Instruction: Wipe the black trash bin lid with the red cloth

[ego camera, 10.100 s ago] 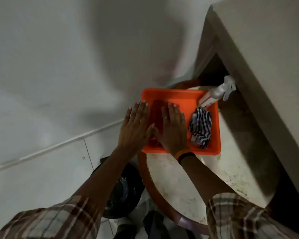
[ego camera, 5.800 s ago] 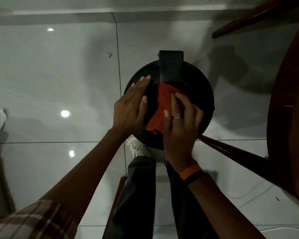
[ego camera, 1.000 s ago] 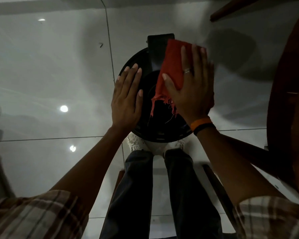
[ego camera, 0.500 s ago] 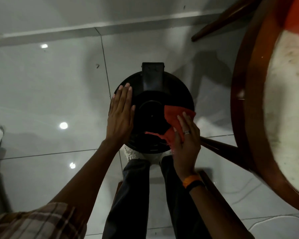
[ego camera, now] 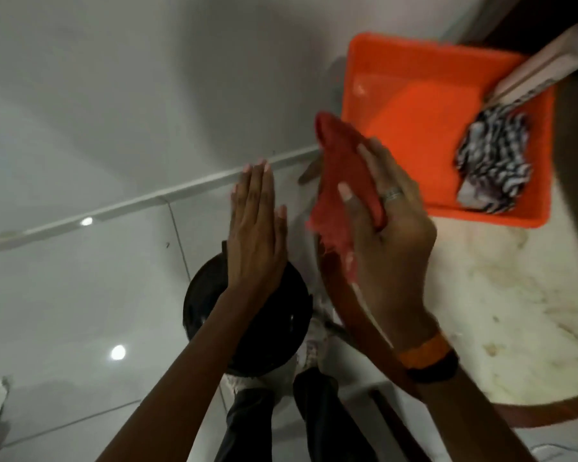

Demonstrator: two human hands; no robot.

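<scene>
Tabletop tray [ego camera: 414, 71] appears; right hand [ego camera: 391, 235] lifted red cloth [ego camera: 341, 168].

Red cloth [ego camera: 339, 181] in blurred right hand [ego camera: 387, 235]

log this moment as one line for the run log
right hand: grip on red cloth, raised toward orange tray | left hand: open, flat, above black trash bin lid | cloth off lid
</scene>
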